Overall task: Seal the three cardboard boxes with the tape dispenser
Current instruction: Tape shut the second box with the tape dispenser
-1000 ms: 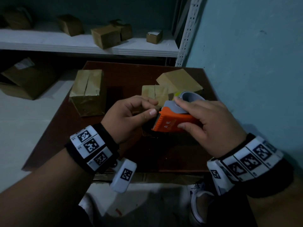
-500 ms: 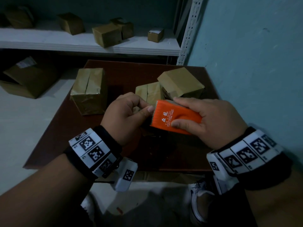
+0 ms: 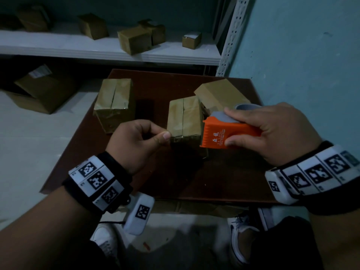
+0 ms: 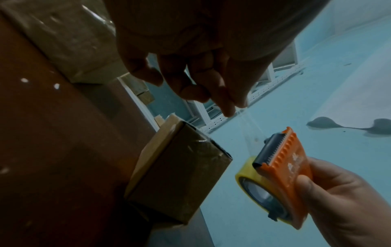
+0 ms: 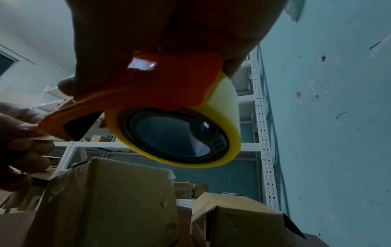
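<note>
Draws a length of tape free above the brown table point(image 3: 175, 178). Grips the orange tape dispenser point(image 3: 229, 135) in the right hand point(image 3: 272, 133), fingers curled over the grey top and thumb pressed on the printed side, yellow roll point(image 5: 228, 103) slung underneath. Pinches the loose tape end between thumb and forefinger of the left hand point(image 3: 136, 145), remaining fingers curled in; strip itself nearly invisible, caught only as a faint sheen in the left wrist view between fingertips point(image 4: 228, 110) and toothed blade point(image 4: 273, 148). Half a second earlier, held that thumb tight against the cutter edge, both hands almost touching; now drawn well apart, with the middle box point(image 3: 184, 115) showing in the gap, just beyond and below. Also tipped the dispenser back, exposing the grey top again. Judged as tape started and ready for laying, probably along the middle box's top seam. Left box point(image 3: 115, 102) well apart toward the table's far left; right box point(image 3: 220, 94) tilted just behind the middle one, near the blue wall point(image 3: 302, 75). Cannot tell in this dim light whether any seam is already taped.
</note>
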Demonstrator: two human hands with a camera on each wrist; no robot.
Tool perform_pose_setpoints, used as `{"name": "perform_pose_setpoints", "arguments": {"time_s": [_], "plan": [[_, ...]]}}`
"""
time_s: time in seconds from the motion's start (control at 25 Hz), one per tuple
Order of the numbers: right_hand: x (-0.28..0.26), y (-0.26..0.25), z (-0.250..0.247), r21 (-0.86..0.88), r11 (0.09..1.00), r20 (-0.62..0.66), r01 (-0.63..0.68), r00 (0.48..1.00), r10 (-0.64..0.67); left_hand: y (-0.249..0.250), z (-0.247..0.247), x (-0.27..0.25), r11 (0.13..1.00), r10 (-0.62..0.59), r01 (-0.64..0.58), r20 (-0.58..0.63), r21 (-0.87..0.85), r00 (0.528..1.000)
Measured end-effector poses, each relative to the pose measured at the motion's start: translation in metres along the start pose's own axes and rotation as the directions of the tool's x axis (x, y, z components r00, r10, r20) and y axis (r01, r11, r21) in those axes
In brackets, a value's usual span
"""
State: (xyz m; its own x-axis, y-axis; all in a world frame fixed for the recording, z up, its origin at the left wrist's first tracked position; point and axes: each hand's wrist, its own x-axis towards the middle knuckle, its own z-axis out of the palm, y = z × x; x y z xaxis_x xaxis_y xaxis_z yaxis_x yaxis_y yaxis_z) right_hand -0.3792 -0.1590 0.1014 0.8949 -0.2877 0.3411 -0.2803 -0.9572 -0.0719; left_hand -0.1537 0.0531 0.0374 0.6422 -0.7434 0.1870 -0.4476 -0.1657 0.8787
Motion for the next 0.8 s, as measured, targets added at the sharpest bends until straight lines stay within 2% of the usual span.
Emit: {"name": "perform_pose_setpoints", "arguments": {"time_s": [0.16,0.28,0.52,0.68,0.8], "plan": [[-0.001,0.004,-0.005,-0.022,0.999,-0.008,-0.044,0.999,0.044,-0.014,-0.011,-0.001,0.994,-0.112,0.112,-0.016,-0.02,0.994],[-0.001,0.003,-0.003,-0.069,0.997,0.037,-0.045,0.998,0.048,-0.022,-0.012,-0.002,0.975,-0.219,0.22,0.038,-0.023,0.975],[0.0,0.003,-0.004,-0.105,0.992,0.012,-0.066,0.998,0.068,-0.022,0.002,0.002,0.967,-0.256,0.256,0.053,0.002,0.965],[0.003,0.006,0.002,-0.149,0.985,0.052,-0.091,0.994,0.1,-0.022,0.007,0.007,0.956,-0.291,0.292,0.046,-0.01,0.956],[0.006,0.006,0.006,-0.167,0.982,0.035,-0.087,0.995,0.094,-0.023,0.009,0.013,0.933,-0.356,0.358,0.053,-0.029,0.933]]}}
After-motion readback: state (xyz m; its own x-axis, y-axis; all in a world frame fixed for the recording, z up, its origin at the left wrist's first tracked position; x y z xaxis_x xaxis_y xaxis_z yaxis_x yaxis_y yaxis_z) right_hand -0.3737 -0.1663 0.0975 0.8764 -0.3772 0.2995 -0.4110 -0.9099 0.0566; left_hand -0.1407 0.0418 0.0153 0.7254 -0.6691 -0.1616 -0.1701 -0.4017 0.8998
